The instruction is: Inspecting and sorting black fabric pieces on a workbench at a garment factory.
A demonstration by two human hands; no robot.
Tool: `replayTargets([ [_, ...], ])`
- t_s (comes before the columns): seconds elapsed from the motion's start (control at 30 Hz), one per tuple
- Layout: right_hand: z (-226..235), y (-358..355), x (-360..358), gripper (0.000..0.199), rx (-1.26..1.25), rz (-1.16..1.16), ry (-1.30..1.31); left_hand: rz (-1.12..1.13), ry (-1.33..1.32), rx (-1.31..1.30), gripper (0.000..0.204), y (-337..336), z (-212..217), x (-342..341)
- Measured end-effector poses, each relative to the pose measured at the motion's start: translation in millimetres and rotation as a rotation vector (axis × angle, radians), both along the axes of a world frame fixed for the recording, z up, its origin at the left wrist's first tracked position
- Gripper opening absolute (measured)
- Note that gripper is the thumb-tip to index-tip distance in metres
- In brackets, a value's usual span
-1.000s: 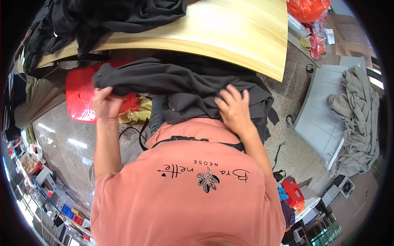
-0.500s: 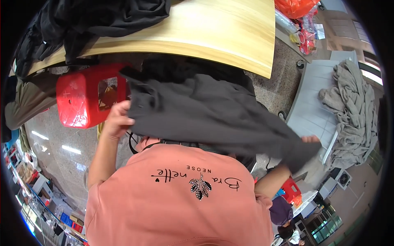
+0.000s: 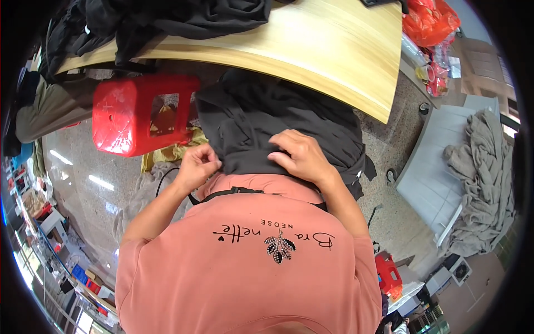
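Observation:
A dark grey cloth garment point(image 3: 245, 146) lies spread across my lap, over other black cloth. My left hand point(image 3: 198, 167) is at its near left corner, thumb and fingertips pinched together on the edge. My right hand point(image 3: 303, 157) rests over the right part of the garment, its fingers bent and the thumb held apart from them. No cloth shows gripped in that hand. Black garments point(image 3: 183, 19) are heaped on the wooden table point(image 3: 328, 50) in front of me.
A red plastic stool point(image 3: 119, 117) stands at the left, beside a person's leg in olive trousers point(image 3: 55, 111). Yellow cloth point(image 3: 167, 155) lies by the stool. At the right, a grey cloth pile point(image 3: 484, 178) covers part of a pale wheeled table point(image 3: 436, 161). A red bag point(image 3: 431, 22) sits far right.
The garment, earlier stretched sideways in the air between both hands, now lies on my lap. My right hand has come inward from the far right and let go of its end.

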State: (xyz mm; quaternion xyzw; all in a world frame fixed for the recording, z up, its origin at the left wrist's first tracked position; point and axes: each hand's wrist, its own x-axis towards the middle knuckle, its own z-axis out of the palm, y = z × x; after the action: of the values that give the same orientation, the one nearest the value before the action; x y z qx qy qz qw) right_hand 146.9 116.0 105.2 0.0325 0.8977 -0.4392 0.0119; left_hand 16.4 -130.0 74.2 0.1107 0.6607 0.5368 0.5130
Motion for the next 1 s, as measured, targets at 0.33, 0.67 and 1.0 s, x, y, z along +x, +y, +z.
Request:
replayTargets([
  [0.33, -35.8, -29.0, -30.4, 0.007, 0.042, 0.106, -0.076, -0.403, 0.907, 0.337, 0.009, 107.8, 7.0, -33.6],
  [0.67, -37.7, -29.9, -28.8, 0.012, 0.018, 0.156, 0.045, -1.01, 0.827, 0.207, 0.036, 93.3, -29.5, -50.9],
  [1.0, -34.6, -26.5, -39.8, 0.013, 0.218, 0.154, 0.027, -0.927, 0.818, -0.069, 0.02, 110.7, -16.0, -46.3],
])
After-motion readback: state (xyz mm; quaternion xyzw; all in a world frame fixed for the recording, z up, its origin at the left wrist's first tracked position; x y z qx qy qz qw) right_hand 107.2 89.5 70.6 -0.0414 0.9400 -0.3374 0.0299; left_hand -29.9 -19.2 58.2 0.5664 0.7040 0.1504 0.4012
